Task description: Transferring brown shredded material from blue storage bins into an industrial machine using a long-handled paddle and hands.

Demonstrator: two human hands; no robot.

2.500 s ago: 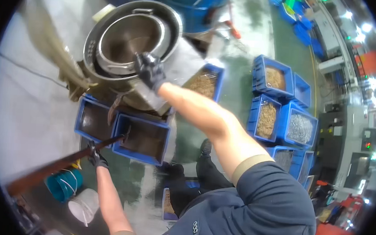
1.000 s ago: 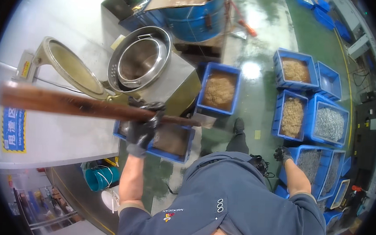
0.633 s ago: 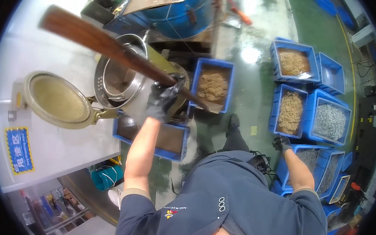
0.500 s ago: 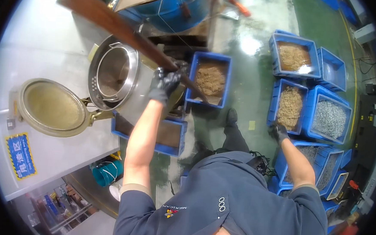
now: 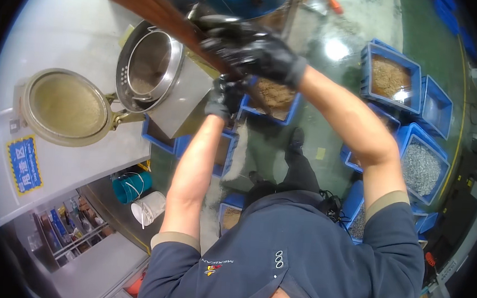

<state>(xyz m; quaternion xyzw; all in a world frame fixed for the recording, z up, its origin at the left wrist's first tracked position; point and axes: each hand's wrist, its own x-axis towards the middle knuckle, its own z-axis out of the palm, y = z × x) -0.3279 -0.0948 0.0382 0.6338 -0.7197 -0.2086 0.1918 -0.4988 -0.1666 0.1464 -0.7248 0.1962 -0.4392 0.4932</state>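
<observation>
A long brown wooden pole [image 5: 154, 14] slants from the upper left down toward a blue bin [image 5: 290, 118] of tan, wet-looking granular material [image 5: 274, 94]. My left hand [image 5: 225, 98], in a black glove, is closed round the pole's lower part. Higher up, my right hand [image 5: 258, 53], also black-gloved and slightly blurred, has its fingers round the pole. The pole's low end runs past my hands to the bin; I cannot make out what is on its tip.
Left of the pole stands a steel spinner drum [image 5: 121, 90] with a round basket inside, its round lid [image 5: 69, 107] swung out over a pale table [image 5: 79, 166]. Blue bins of tan material and silvery metal pieces [image 5: 420, 165] stand at right. Two buckets [image 5: 131, 187] sit below the table.
My right hand has left the bin at right and come across onto the pole. My left hand stays on the pole, slightly farther right in view. The whole view has shifted a little.
</observation>
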